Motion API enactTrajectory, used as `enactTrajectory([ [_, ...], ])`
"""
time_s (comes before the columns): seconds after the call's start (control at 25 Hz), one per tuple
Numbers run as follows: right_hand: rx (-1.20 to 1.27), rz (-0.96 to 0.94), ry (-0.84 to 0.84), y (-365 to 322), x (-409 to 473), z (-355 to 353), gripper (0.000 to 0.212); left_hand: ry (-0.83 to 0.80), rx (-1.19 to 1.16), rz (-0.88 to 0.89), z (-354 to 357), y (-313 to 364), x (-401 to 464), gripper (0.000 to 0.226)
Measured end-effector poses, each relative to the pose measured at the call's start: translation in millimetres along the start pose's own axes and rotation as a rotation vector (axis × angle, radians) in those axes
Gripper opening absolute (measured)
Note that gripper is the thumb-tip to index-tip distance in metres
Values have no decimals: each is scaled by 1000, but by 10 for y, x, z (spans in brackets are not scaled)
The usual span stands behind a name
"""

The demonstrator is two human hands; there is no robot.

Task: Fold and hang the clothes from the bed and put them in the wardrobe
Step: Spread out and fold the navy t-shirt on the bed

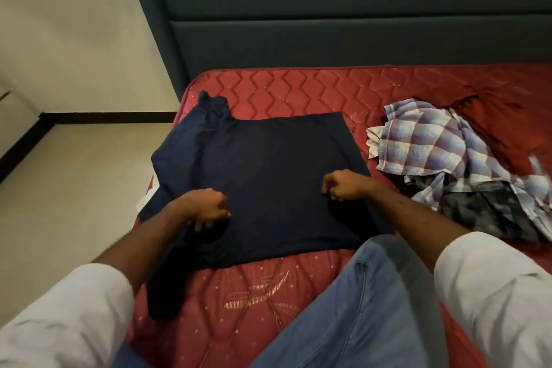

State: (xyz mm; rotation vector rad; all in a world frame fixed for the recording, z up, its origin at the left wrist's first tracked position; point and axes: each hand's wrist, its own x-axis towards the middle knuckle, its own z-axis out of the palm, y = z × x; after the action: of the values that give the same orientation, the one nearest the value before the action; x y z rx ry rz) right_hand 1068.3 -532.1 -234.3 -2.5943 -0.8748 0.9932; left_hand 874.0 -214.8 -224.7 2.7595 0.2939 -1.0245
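we're looking down on a navy shirt (268, 176) spread flat on the red mattress (298, 89), near its left edge, one sleeve trailing off toward the floor side. our left hand (206, 206) sits on the shirt's near-left part, fingers (222, 213) curled down into the cloth, pinching a fold. our right hand (343, 185) is on the near-right part, fingers curled and gripping the fabric too. a knee in blue jeans (373, 293) rests on the mattress just beside the shirt's near hem. to the right, apart from the shirt, a crumpled checked shirt (424, 140) lies over a grey garment (484, 209). the dark padded headboard (328, 9) stands behind.
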Motion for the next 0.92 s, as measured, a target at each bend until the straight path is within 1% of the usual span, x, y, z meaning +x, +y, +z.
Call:
enactTrajectory([
  [0.04,-12,-95,36,-116,72,77,28,153,142,16,39,-64,35,30],
  [0.08,-10,-194,39,-277,132,192,27,255,163,26,94,-159,61,27],
  [0.16,10,-362,-32,-716,227,520,32,345,10,63,268,-427,49,20],
  [0.24,29,-502,-105,-1219,294,940,45,424,-237,102,524,-770,-115,19],
  [0.28,16,-582,-112,-1454,306,1153,55,508,-336,105,691,-956,-215,24],
  [0.32,-23,-656,-101,-1677,302,1355,65,617,-401,69,847,-1143,-317,29],
  [0.36,-75,-727,-78,-1890,297,1548,74,723,-453,-13,999,-1342,-398,32],
  [0.4,-145,-790,-37,-2079,260,1698,80,790,-531,-119,1111,-1494,-456,33],
  [0.44,-233,-855,23,-2242,233,1838,84,806,-653,-211,1191,-1608,-502,35],
  [0.48,-327,-915,101,-2368,212,1955,85,760,-784,-271,1226,-1675,-519,39],
  [0.52,-421,-961,194,-2467,189,2045,84,691,-887,-294,1237,-1719,-511,45],
  [0.56,-506,-988,283,-2550,168,2122,82,657,-946,-297,1233,-1742,-499,51],
  [0.6,-569,-1012,374,-2610,155,2185,78,670,-965,-289,1223,-1742,-478,56],
  [0.68,-645,-1052,509,-2707,141,2266,57,752,-957,-239,1211,-1685,-420,63],
  [0.76,-671,-1073,559,-2767,117,2258,33,759,-947,-158,1194,-1591,-388,62],
  [0.8,-622,-1072,539,-2787,122,2229,29,750,-931,-148,1183,-1569,-386,57],
  [0.84,-489,-1059,455,-2798,119,2193,31,767,-918,-139,1177,-1560,-387,49],
  [0.88,-279,-1015,295,-2820,103,2152,34,817,-915,-150,1171,-1567,-388,41],
  [0.92,-18,-956,124,-2835,98,2127,34,872,-916,-186,1170,-1590,-403,36],
])
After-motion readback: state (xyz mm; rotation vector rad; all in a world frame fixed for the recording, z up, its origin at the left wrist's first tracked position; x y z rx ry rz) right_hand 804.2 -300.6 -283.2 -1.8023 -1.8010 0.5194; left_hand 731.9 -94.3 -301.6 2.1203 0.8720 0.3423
